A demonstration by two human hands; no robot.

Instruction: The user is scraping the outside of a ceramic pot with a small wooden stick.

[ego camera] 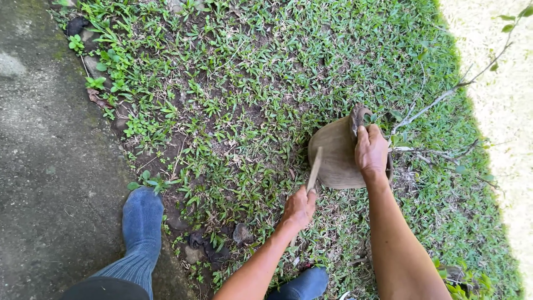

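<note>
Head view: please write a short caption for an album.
Right hand grips a worn brown pot while left hand holds a thin stick over grass.

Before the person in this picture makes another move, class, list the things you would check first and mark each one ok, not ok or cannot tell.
1. Left hand has a firm grip on the thin stick: ok, fingers closed round its lower end.
2. Right hand is steadying the round brown object: ok, it grips the top edge.
3. Stick tip meets the brown object: cannot tell, they overlap in this view.
4. Feet protected: not ok, the blue sock shows no shoe.
5. Bare twig is clear of the right hand: ok, it lies apart.
6. Footing on the grass: cannot tell.
</note>
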